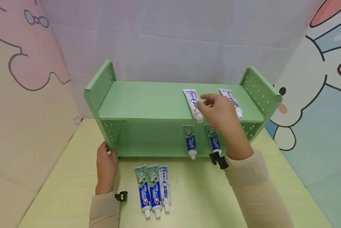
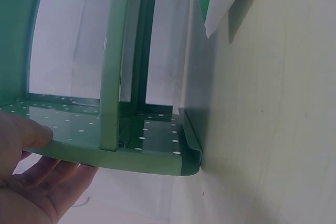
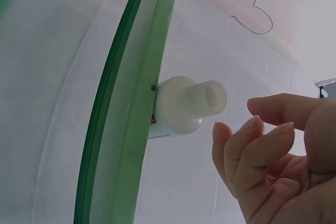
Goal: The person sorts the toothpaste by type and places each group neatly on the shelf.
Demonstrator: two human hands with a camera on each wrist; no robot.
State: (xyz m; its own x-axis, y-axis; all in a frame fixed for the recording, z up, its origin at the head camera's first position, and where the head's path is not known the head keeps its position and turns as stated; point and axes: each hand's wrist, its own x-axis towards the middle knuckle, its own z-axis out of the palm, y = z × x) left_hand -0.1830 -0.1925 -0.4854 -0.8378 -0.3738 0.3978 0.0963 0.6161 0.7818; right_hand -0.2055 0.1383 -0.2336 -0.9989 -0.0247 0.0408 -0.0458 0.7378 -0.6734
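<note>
My left hand (image 1: 107,166) grips the front edge of the left side panel of a green two-tier shelf (image 1: 142,99). In the left wrist view its thumb lies on one side of the panel edge, its fingers on the other. Over the upper tier hovers my right hand (image 1: 220,110), fingers loosely bent and holding nothing. Closest to it is a white toothpaste tube (image 1: 192,100); the right wrist view shows a gap between fingertips and cap (image 3: 205,99). A second white toothpaste tube (image 1: 230,99) lies to the right, partly hidden by that hand.
Two green-and-blue Crest toothpaste tubes, one left (image 1: 190,141) and one right (image 1: 213,139), lie on the lower tier. On the table (image 1: 198,196) before the shelf, two more Crest tubes (image 1: 143,191) lie beside a white tube (image 1: 165,186). Printed cloth walls surround the table.
</note>
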